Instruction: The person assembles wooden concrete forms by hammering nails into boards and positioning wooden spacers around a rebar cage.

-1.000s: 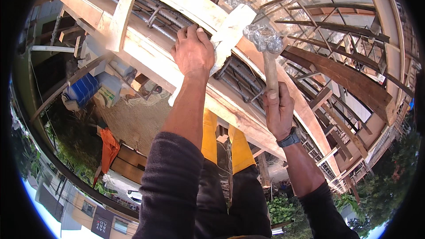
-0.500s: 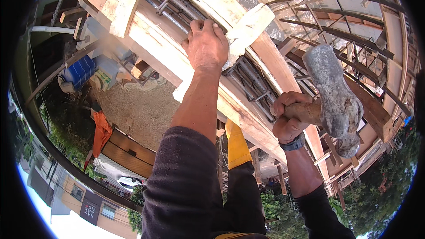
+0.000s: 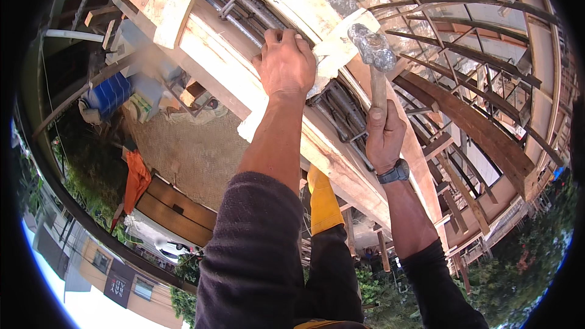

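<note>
My right hand (image 3: 385, 137) is wrapped round the wooden handle of a hammer (image 3: 378, 88). Its worn grey metal head overlaps the far end of a short pale wooden crosspiece (image 3: 334, 49) in view; contact cannot be made out. My left hand (image 3: 285, 64) lies over the near side of a wooden form, just left of that crosspiece, its fingers curled down. What those fingers grip is hidden beneath them. Steel reinforcing bars (image 3: 344, 113) run inside the form between its two long boards. A second crosspiece (image 3: 183, 6) spans the form farther left.
Timber framing with dark curved bars (image 3: 469, 24) stretches away on the right. Far below on the left are gravelly ground (image 3: 183, 146), a blue bundle (image 3: 109, 96) and an orange cloth (image 3: 136, 181). A yellow boot (image 3: 325, 204) shows under the form.
The hammer has swung from the right, raised near me, over to the crosspiece, its handle now pointing away. My right wrist has turned with it. My left hand stays nearly in place.
</note>
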A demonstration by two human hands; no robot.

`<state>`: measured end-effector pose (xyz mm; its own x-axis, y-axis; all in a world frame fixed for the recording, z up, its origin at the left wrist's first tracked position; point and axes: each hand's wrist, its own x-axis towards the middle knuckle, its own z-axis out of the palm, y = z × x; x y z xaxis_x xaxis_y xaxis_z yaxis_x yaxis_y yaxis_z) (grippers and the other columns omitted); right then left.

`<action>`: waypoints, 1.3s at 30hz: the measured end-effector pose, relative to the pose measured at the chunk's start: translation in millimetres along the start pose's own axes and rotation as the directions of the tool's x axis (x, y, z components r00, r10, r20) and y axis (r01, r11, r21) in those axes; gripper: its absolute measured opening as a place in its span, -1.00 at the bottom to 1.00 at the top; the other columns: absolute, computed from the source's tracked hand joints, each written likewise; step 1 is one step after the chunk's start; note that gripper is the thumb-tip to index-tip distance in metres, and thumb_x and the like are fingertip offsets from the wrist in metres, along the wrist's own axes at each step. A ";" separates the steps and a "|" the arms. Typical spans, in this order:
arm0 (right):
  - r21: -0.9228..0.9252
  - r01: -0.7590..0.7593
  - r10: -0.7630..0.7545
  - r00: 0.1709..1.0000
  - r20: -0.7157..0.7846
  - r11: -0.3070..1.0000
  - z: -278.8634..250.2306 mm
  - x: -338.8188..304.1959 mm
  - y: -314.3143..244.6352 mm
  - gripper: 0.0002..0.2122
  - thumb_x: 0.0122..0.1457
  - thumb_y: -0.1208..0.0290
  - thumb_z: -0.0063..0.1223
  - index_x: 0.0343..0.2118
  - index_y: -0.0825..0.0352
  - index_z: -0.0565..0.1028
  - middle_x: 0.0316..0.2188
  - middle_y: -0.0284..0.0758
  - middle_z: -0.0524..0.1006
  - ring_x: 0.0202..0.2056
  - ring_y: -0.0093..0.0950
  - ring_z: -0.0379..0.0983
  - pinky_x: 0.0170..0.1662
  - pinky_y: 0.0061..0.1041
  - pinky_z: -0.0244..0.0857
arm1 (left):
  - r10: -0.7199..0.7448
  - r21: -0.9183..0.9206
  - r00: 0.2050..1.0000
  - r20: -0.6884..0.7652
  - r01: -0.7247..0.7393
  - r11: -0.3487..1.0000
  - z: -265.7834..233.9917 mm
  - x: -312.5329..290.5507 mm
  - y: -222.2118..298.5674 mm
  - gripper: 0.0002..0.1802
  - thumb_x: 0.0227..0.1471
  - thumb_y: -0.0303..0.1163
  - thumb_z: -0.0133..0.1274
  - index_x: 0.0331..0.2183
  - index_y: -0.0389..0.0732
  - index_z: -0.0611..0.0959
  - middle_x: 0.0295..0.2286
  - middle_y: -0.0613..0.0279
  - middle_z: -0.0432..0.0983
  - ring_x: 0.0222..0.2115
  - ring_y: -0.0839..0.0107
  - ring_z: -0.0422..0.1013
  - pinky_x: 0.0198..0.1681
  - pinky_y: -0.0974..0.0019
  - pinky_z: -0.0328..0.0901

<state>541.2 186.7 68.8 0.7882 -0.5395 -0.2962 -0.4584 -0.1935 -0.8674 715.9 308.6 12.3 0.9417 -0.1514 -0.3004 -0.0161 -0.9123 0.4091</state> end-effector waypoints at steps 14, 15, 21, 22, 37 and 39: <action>0.236 0.133 -0.141 0.990 0.016 0.963 -60.5 11.5 4.7 -0.45 0.24 -0.20 0.08 -0.26 0.35 0.44 -0.58 -0.45 0.36 -0.58 -0.68 0.21 -0.55 -0.61 0.02 | -0.042 -0.020 0.999 0.032 0.043 0.999 -3.6 0.0 7.6 -0.62 0.27 -0.21 -0.18 -0.13 -0.15 0.67 -0.05 0.07 0.43 -0.02 0.13 0.44 0.12 -0.06 0.16; 0.314 0.096 -0.113 0.993 0.038 0.945 -74.7 10.3 22.1 -0.44 0.20 -0.20 0.13 -0.22 0.36 0.46 -0.56 -0.41 0.40 -0.58 -0.65 0.22 -0.54 -0.59 0.05 | -0.049 -0.016 0.998 0.037 0.049 0.999 -4.7 -1.6 6.8 -0.62 0.27 -0.21 -0.19 -0.13 -0.15 0.67 -0.05 0.07 0.43 -0.01 0.13 0.44 0.12 -0.06 0.16; -0.288 0.181 -0.127 0.972 0.197 0.940 -75.4 80.4 5.6 -0.58 0.38 0.01 -0.05 -0.34 0.37 0.47 -0.65 -0.41 0.37 -0.62 -0.53 0.26 -0.53 -0.51 0.12 | -0.046 -0.001 0.998 0.041 0.046 0.999 -0.5 -2.7 1.2 -0.61 0.27 -0.21 -0.20 -0.10 -0.15 0.66 -0.02 0.07 0.42 0.01 0.12 0.42 0.14 -0.06 0.15; -0.145 0.087 -0.066 0.987 0.144 0.986 -78.8 80.0 4.1 -0.54 0.40 -0.07 -0.11 -0.35 0.32 0.45 -0.65 -0.48 0.29 -0.61 -0.65 0.18 -0.54 -0.59 0.04 | -0.050 0.011 0.998 0.027 0.050 0.999 1.1 -3.0 -2.7 -0.61 0.27 -0.21 -0.19 -0.09 -0.15 0.66 -0.02 0.07 0.42 0.02 0.12 0.42 0.14 -0.06 0.15; 0.393 0.156 -0.253 0.945 0.209 0.906 -104.8 72.3 36.3 -0.42 0.31 -0.21 -0.15 -0.39 0.36 0.44 -0.64 -0.40 0.35 -0.59 -0.55 0.25 -0.52 -0.48 0.11 | -0.034 -0.016 0.999 0.012 0.034 0.999 -0.6 -1.7 3.3 -0.64 0.24 -0.22 -0.14 -0.13 -0.17 0.67 -0.04 0.06 0.43 -0.01 0.11 0.44 0.12 -0.09 0.17; -0.135 0.400 -0.338 0.879 0.335 0.907 -109.2 84.7 50.5 -0.52 0.39 -0.03 -0.14 -0.33 0.40 0.50 -0.64 -0.32 0.41 -0.58 -0.47 0.35 -0.49 -0.39 0.20 | -0.025 -0.034 0.999 0.034 0.026 0.999 -2.0 -2.0 9.0 -0.63 0.25 -0.22 -0.16 -0.11 -0.16 0.66 -0.03 0.05 0.42 -0.02 0.09 0.44 0.13 -0.12 0.16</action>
<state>540.0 41.8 43.6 0.9858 -0.1341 -0.1011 -0.1555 -0.5015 -0.8511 714.6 301.5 18.3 0.9298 -0.1412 -0.3398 0.0203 -0.9024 0.4303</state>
